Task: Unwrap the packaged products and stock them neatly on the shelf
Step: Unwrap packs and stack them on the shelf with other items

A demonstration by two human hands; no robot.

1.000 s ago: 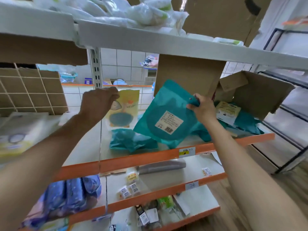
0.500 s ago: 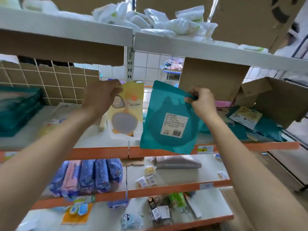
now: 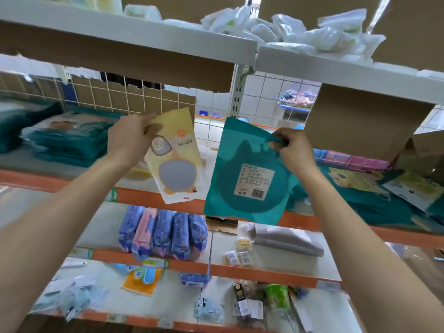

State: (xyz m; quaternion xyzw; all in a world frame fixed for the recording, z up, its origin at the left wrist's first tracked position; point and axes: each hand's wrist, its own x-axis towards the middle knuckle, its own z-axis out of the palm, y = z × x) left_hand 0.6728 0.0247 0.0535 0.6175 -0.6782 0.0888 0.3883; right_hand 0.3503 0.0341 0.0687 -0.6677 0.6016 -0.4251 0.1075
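**Head camera: one pouch in each of the hands, held in front of the shelf**

At the far left, a blurred stack of teal packs (image 3: 69,140) lies on the middle shelf (image 3: 144,195). The left hand (image 3: 129,138) grips the top corner of a yellow pouch (image 3: 177,159), thumb on its face. The pouch hangs tilted in the air before the shelf's orange edge. Below it, a row of blue and pink soft packs (image 3: 163,234) stands on the lower shelf. Just beside the yellow pouch hangs a teal pouch (image 3: 247,179) with a white barcode label. The right hand (image 3: 293,150) pinches it at its upper right edge. Neither pouch rests on the shelf. Up above, white wrapped packs (image 3: 288,27) are heaped on the top shelf. At the right, more teal and yellow pouches (image 3: 355,181) lie loose on the middle shelf beside an open cardboard box (image 3: 422,152).
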